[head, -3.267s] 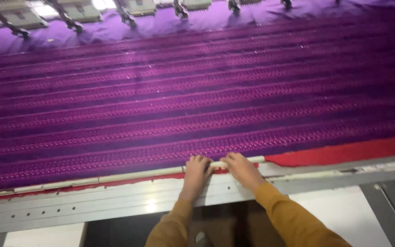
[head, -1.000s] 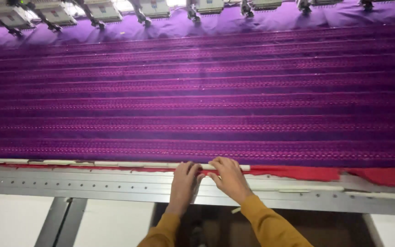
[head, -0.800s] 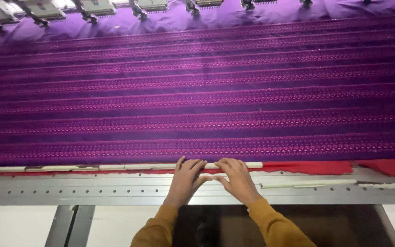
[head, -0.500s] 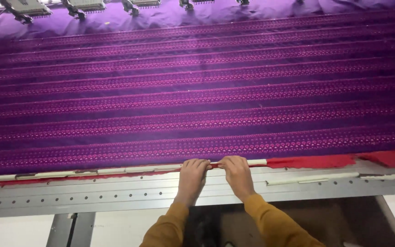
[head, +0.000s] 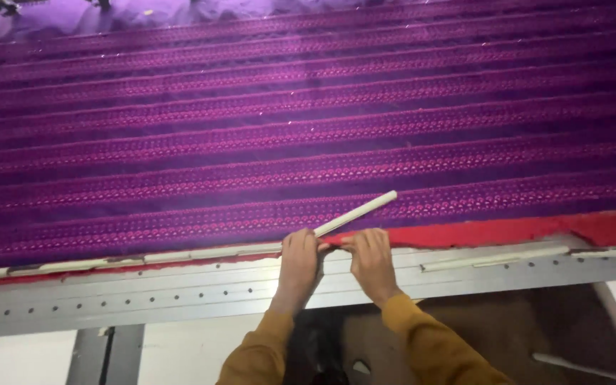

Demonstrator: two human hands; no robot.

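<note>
- My left hand point(head: 299, 258) is pinching the near end of the pale clamp strip point(head: 356, 213), fingers closed tight on it right at the metal frame rail point(head: 180, 296).
- My right hand point(head: 371, 257) is gripping the red fabric edge point(head: 493, 232) just beside the left, thumb and fingers bunching the cloth where it meets the rail.
- Both hands are nearly touching, sitting on the rail's far lip.
- Change: half a second ago the strip was lying flat along the rail under my fingers; now its free end is tilting up and away from the rail, angling over the purple embroidered cloth point(head: 308, 121).
- I'm reading that as this length of strip coming unclipped, so the cloth edge here is no longer being held down.
- Left of my hands, along the rail, more pale strip sections point(head: 108, 258) are staying seated flat.
- Right of my hands, another strip piece point(head: 493, 257) is lying loose on the rail, with the red edge showing wide above it.
- The purple cloth is stretching flat beyond the rail, patterned bands running side to side.
- Far from the rail, at the top left, machine heads point(head: 1, 6) are barely showing, blurred.
- Below the rail, my mustard sleeves point(head: 422, 342) are covering a dark gap under the frame.
</note>
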